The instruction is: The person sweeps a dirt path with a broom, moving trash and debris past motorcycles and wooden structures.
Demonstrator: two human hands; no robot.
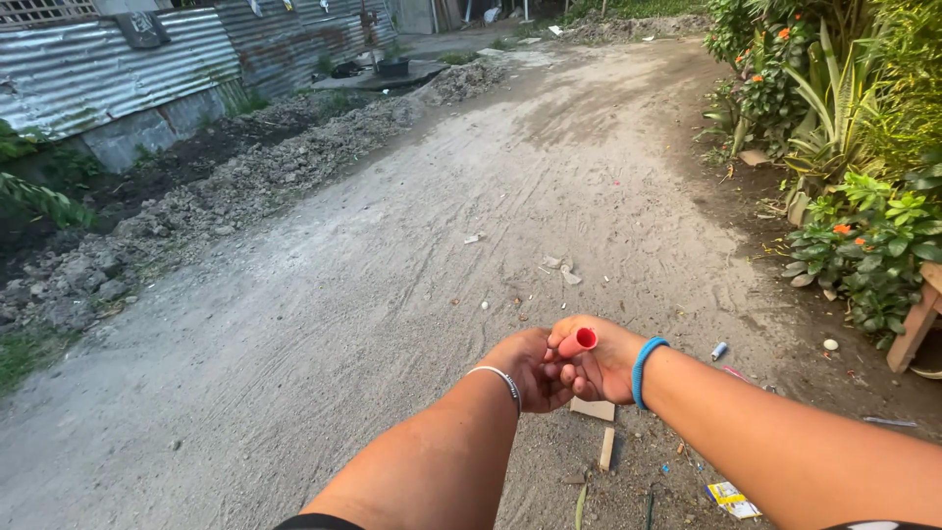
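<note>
My right hand (601,363) is closed around a short red tube (579,342), whose open end points up and to the right. A blue band sits on that wrist. My left hand (531,369) is curled beside it, its fingers touching the right hand's fingers just under the tube; a silver bangle circles that wrist. Both arms reach forward over a sandy dirt path (392,294). Whether the left hand also grips the tube is hidden.
A rubble ridge (196,211) and a corrugated metal fence (118,69) line the left. Bushes with orange flowers (863,236) and a wooden bench leg (913,329) stand on the right. Wood scraps (595,409), a wrapper (732,500) and litter lie below my hands.
</note>
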